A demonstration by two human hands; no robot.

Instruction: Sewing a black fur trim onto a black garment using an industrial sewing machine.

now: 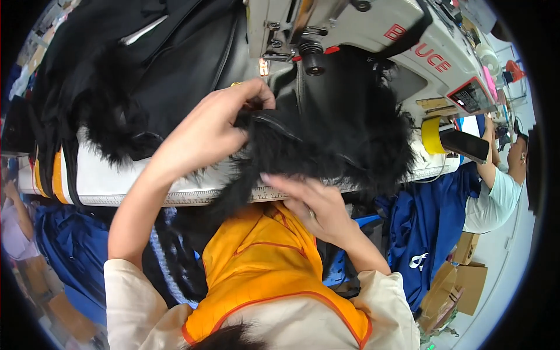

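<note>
A black garment [192,44] with smooth leather-like panels and shaggy black fur trim [332,134] lies across the sewing machine's bed. My left hand [219,125] is closed on the garment's edge just in front of the needle area, its fingertips partly hidden by fabric. Close to the table's front edge, my right hand [318,210] has its index finger stretched toward a hanging strip of the fur, touching or nearly touching it; the fingers are apart. The sewing machine [350,35] stands above, with a small light glowing by its needle.
A ruler strip [163,199] runs along the white table's front edge. A yellow tape roll [432,135] and a dark phone [465,144] sit at the right. Dark blue cloth [414,227] hangs below. Another person [496,192] is at far right, near cardboard boxes [452,291].
</note>
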